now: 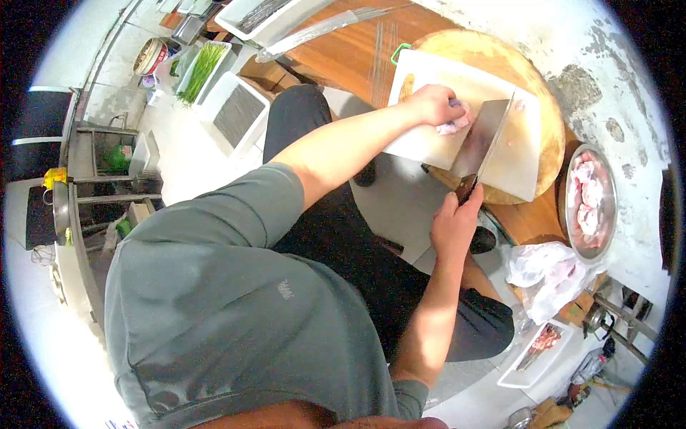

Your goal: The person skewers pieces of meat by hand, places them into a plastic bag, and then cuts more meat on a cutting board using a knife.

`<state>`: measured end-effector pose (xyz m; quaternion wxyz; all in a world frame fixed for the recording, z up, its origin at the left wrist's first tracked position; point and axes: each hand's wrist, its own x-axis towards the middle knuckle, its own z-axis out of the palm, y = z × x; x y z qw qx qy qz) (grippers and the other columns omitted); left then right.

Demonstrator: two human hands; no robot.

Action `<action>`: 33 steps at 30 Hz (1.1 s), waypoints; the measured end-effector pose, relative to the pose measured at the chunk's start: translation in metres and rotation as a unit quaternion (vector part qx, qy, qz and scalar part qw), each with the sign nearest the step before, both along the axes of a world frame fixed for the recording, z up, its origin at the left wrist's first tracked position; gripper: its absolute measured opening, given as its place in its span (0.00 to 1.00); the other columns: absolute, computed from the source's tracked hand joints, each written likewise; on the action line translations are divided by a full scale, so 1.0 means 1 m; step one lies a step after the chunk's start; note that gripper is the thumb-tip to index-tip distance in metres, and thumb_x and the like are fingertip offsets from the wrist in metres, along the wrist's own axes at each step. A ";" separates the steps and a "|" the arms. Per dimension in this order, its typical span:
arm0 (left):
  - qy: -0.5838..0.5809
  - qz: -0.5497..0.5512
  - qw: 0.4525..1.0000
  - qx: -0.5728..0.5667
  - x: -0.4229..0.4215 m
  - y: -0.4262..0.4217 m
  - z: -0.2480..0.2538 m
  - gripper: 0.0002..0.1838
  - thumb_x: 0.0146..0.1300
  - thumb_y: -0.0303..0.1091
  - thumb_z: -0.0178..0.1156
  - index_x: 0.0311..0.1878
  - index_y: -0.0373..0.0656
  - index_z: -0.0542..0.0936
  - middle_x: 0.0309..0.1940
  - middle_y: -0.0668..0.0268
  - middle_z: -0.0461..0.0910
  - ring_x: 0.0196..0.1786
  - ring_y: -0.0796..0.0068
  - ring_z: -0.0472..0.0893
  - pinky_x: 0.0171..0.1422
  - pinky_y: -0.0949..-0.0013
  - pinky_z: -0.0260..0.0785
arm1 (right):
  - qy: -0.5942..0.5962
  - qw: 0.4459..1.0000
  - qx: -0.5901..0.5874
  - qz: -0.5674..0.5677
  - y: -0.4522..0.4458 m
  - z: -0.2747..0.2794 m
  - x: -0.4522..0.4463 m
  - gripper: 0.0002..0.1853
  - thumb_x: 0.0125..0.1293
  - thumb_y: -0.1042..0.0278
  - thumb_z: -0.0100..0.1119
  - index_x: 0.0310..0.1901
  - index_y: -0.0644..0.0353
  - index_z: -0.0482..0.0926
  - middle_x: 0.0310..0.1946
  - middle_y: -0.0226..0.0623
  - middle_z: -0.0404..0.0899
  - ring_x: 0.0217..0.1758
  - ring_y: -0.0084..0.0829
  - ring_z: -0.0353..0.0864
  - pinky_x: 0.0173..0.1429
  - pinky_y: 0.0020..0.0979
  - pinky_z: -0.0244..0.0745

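Observation:
My left hand (pixel 436 106) is closed around a piece of pinkish-white raw meat (pixel 456 123) and presses it on a white cutting board (pixel 421 74). My right hand (pixel 457 218) grips the dark handle of a cleaver (pixel 484 136). Its broad blade lies across the board, just right of the meat, and I cannot tell whether they touch. Small pink scraps dot the board beyond the blade. Beneath the board sits a thick round wooden chopping block (pixel 550 107). My fingers hide part of the meat.
To the right stands a metal bowl (pixel 608 207) of raw meat chunks, with a white plastic bag (pixel 547 275) beside it. A white tray (pixel 511 377) of skewered meat is lower right. White bins (pixel 207 118) and green stalks (pixel 202 71) are at upper left. A wall borders the block.

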<state>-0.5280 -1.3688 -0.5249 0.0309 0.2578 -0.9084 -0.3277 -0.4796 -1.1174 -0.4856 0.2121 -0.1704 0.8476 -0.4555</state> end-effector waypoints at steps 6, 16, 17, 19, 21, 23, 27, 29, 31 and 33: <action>0.011 0.009 0.998 0.055 0.002 0.001 0.001 0.27 0.61 0.58 0.60 0.40 0.38 0.85 0.37 0.49 0.85 0.42 0.52 0.85 0.48 0.56 0.76 | 0.035 0.999 0.022 0.025 -0.006 0.021 0.014 0.30 0.70 0.66 0.52 0.70 0.65 0.57 0.55 0.62 0.75 0.56 0.60 0.77 0.59 0.48 0.72; 0.007 -0.006 1.000 0.002 -0.002 -0.003 -0.003 0.32 0.60 0.63 0.58 0.39 0.38 0.85 0.36 0.48 0.85 0.42 0.50 0.85 0.49 0.55 0.76 | 0.060 0.995 0.064 0.036 -0.018 0.029 0.022 0.28 0.70 0.68 0.50 0.69 0.65 0.58 0.57 0.62 0.74 0.58 0.60 0.75 0.59 0.49 0.72; 0.001 -0.008 1.000 -0.002 -0.001 -0.002 -0.001 0.32 0.60 0.63 0.57 0.39 0.38 0.85 0.36 0.48 0.85 0.42 0.49 0.85 0.49 0.55 0.76 | 0.056 0.995 0.072 0.044 -0.019 0.031 0.022 0.29 0.69 0.69 0.50 0.69 0.64 0.57 0.59 0.62 0.72 0.60 0.61 0.75 0.60 0.50 0.72; 0.008 -0.009 1.000 0.014 -0.003 -0.003 -0.004 0.31 0.60 0.63 0.57 0.40 0.38 0.85 0.36 0.48 0.85 0.42 0.49 0.85 0.50 0.54 0.76 | 0.063 0.993 0.095 0.041 -0.023 0.031 0.023 0.29 0.69 0.68 0.51 0.70 0.64 0.57 0.58 0.62 0.72 0.59 0.61 0.75 0.60 0.50 0.72; 0.014 -0.005 0.999 0.029 -0.004 -0.003 -0.008 0.31 0.60 0.62 0.57 0.40 0.39 0.85 0.37 0.48 0.85 0.42 0.48 0.85 0.50 0.54 0.76 | 0.079 0.990 0.108 0.039 -0.025 0.030 0.026 0.30 0.69 0.68 0.51 0.70 0.63 0.56 0.58 0.62 0.73 0.58 0.61 0.75 0.60 0.51 0.73; 0.019 0.004 0.999 0.045 -0.005 -0.004 -0.011 0.30 0.60 0.62 0.57 0.41 0.39 0.86 0.37 0.49 0.85 0.42 0.49 0.85 0.50 0.54 0.77 | 0.105 0.987 0.112 0.036 -0.026 0.029 0.030 0.30 0.69 0.67 0.51 0.70 0.63 0.55 0.58 0.61 0.73 0.56 0.61 0.76 0.58 0.53 0.74; 0.006 -0.008 1.000 -0.005 -0.007 -0.006 -0.013 0.30 0.60 0.61 0.57 0.41 0.40 0.86 0.37 0.49 0.85 0.43 0.50 0.85 0.51 0.54 0.77 | 0.067 0.986 0.152 0.031 -0.031 0.040 0.033 0.26 0.72 0.65 0.47 0.67 0.69 0.59 0.53 0.65 0.75 0.54 0.63 0.76 0.56 0.51 0.72; 0.000 -0.009 1.000 -0.005 -0.007 -0.004 -0.010 0.29 0.61 0.61 0.56 0.41 0.41 0.86 0.38 0.49 0.85 0.43 0.50 0.85 0.51 0.54 0.77 | 0.041 0.982 0.178 0.039 -0.034 0.048 0.032 0.25 0.72 0.64 0.46 0.66 0.69 0.59 0.50 0.65 0.76 0.52 0.64 0.76 0.54 0.53 0.73; 0.001 -0.018 1.000 -0.004 -0.011 -0.007 -0.018 0.29 0.62 0.61 0.56 0.41 0.41 0.86 0.38 0.50 0.85 0.43 0.51 0.85 0.50 0.54 0.77 | 0.056 0.981 0.179 0.051 -0.034 0.046 0.026 0.25 0.72 0.64 0.48 0.65 0.67 0.59 0.48 0.64 0.78 0.49 0.62 0.79 0.51 0.54 0.75; -0.005 -0.029 1.000 0.004 -0.011 -0.006 -0.016 0.29 0.62 0.62 0.55 0.41 0.41 0.86 0.38 0.50 0.85 0.43 0.51 0.85 0.50 0.54 0.77 | 0.064 0.981 0.178 0.054 -0.035 0.045 0.019 0.25 0.72 0.64 0.49 0.65 0.66 0.58 0.47 0.65 0.79 0.48 0.62 0.80 0.50 0.55 0.76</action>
